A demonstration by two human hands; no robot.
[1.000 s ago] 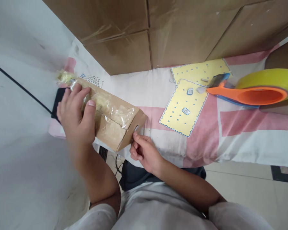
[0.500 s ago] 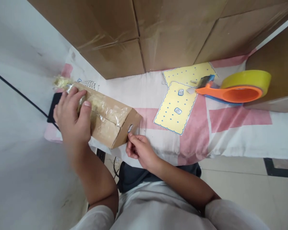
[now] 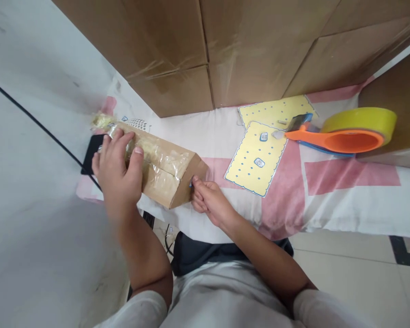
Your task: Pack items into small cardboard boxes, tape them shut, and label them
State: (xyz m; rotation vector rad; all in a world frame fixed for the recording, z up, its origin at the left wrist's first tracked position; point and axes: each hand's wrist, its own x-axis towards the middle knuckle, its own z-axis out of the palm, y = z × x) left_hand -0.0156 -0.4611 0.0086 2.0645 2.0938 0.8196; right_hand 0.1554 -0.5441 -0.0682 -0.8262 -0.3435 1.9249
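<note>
Pressing down on the long brown cardboard box wrapped in clear tape (image 3: 164, 168), the left hand (image 3: 119, 175) lies spread over its far end while the right hand (image 3: 207, 200) pinches a small blue-edged sticker (image 3: 191, 183) against the near end face. It lies on the pink-and-white bedsheet (image 3: 328, 191) at the edge (likely light, stiff, tape slick), so the bare cardboard ends look best to grip.

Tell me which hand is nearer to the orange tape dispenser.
Right. The right hand presses at the near end of the small cardboard box, with the yellow sticker sheet between it and the tape dispenser. The left hand rests on the box's far end, farther away.
</note>
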